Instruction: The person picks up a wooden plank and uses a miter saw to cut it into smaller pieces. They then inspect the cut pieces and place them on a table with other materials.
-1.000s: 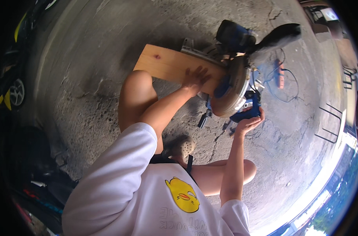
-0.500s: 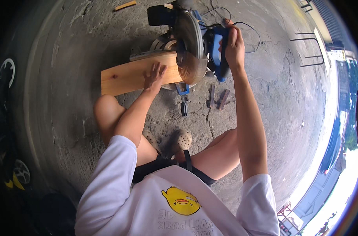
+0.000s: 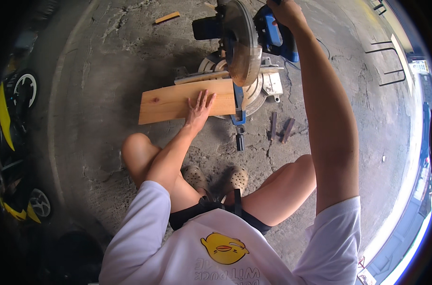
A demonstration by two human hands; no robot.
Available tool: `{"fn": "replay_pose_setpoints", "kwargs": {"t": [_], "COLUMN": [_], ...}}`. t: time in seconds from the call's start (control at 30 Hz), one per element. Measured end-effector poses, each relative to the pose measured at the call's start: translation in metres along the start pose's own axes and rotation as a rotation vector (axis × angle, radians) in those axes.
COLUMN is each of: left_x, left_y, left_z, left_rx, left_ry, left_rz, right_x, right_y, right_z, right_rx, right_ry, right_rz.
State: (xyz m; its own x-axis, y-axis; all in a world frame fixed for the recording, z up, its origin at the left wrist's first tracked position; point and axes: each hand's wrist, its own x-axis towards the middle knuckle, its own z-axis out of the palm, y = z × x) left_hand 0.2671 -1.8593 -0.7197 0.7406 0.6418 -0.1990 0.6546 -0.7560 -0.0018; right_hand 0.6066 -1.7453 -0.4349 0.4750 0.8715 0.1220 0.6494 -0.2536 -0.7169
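My left hand (image 3: 199, 112) lies flat with fingers spread on a wooden board (image 3: 166, 101), pressing near its right part. The board rests on the base of a blue miter saw (image 3: 246, 54) and reaches out to the left, above my left knee. Its right end is a straight edge beside the blade slot. My right hand (image 3: 288, 13) is wrapped round the saw's blue and black handle (image 3: 272, 34) at the top. The saw head stands raised, its round blade guard (image 3: 245, 64) above and behind the board.
Two short dark wood strips (image 3: 280, 128) lie on the concrete right of the saw's front clamp (image 3: 240, 138). A wood offcut (image 3: 167, 18) lies at the far left. A motorcycle with yellow parts (image 3: 6, 114) stands along the left. Black metal bars (image 3: 389, 61) are at the far right.
The saw head has risen up and away from the board, with my right hand on its handle. The board's right end and the saw base now show. My left hand stays on the board.
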Motion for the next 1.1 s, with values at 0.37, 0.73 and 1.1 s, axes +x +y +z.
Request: {"fn": "replay_pose_setpoints", "kwargs": {"t": [0.37, 0.73, 1.1], "left_x": [-0.058, -0.118, -0.129], "left_y": [-0.072, -0.149, -0.135], "left_z": [-0.076, -0.157, -0.169], "left_rx": [-0.410, -0.678, -0.927], "left_ry": [0.341, 0.115, 0.097], "left_rz": [0.015, -0.012, -0.173], "right_x": [0.041, 0.025, -0.217], "right_y": [0.014, -0.006, -0.058], "right_z": [0.007, -0.002, 0.039], "right_rx": [-0.211, -0.128, 0.081], "right_ry": [0.180, 0.425, 0.166], "right_rz": [-0.081, -0.120, -0.594]}}
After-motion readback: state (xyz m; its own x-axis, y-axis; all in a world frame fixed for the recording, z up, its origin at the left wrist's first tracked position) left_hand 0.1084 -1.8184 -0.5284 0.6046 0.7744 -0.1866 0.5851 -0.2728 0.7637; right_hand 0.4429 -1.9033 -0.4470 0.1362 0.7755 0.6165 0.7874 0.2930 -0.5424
